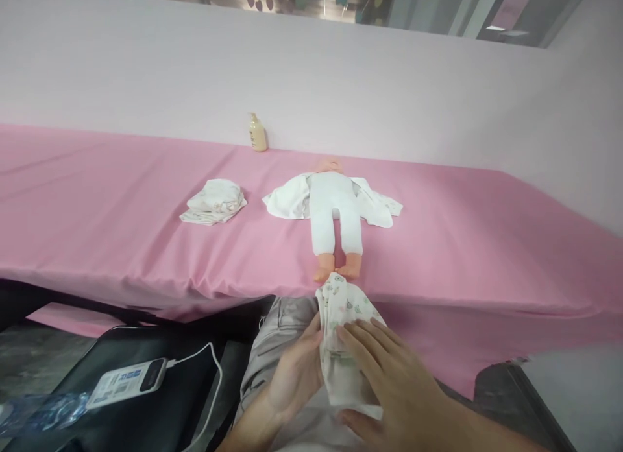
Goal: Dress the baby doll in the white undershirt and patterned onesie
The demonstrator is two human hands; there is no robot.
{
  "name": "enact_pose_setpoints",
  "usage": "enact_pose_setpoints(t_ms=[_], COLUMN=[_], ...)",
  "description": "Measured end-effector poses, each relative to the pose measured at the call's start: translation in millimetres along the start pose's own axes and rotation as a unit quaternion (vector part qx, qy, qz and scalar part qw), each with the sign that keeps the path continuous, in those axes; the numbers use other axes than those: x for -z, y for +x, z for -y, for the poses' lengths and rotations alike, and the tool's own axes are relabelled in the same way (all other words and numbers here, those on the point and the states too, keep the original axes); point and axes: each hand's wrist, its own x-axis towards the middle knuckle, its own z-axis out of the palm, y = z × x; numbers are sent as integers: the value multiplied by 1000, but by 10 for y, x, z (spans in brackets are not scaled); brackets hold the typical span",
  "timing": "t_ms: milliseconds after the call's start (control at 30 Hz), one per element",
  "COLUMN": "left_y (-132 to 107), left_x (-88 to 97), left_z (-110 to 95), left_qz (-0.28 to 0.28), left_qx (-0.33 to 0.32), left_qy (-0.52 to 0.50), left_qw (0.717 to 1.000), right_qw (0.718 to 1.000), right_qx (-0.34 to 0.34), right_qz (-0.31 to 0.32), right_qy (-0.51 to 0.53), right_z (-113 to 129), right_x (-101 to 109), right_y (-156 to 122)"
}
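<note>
A baby doll (335,212) in white leggings lies on its back on the pink table (121,205), feet toward me, with an open white garment (287,199) spread under it. Just below its feet I hold a small patterned white cloth (341,335) over my lap. My left hand (296,371) grips the cloth's left edge with curled fingers. Flat on top of the cloth rests my right hand (389,374), its fingers stretched out and pressing down.
A folded stack of white baby clothes (214,202) lies left of the doll. A yellow lotion bottle (257,133) stands at the back by the pink wall. A black bag (160,400) with a power bank (127,379), cable and plastic bottle (43,413) sits low left.
</note>
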Motion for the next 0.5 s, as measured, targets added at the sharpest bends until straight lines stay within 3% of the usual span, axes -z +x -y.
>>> enact_pose_setpoints(t_ms=[133, 300, 400, 500], left_y=[-171, -380, -407, -422], left_x=[-22, 27, 127, 242], left_z=[-18, -164, -292, -409], left_qz=[-22, -10, -13, -44], left_qx=[-42, -111, -162, -202], left_qy=[42, 116, 185, 230], left_qw=[998, 987, 969, 951], right_qw=[1000, 983, 932, 858], right_qx=[12, -2, -101, -258], right_qz=[-3, 80, 158, 172], right_qy=[23, 165, 311, 410], right_z=[10, -13, -172, -410], right_x=[-184, 138, 341, 345], right_y=[32, 393, 929, 1654])
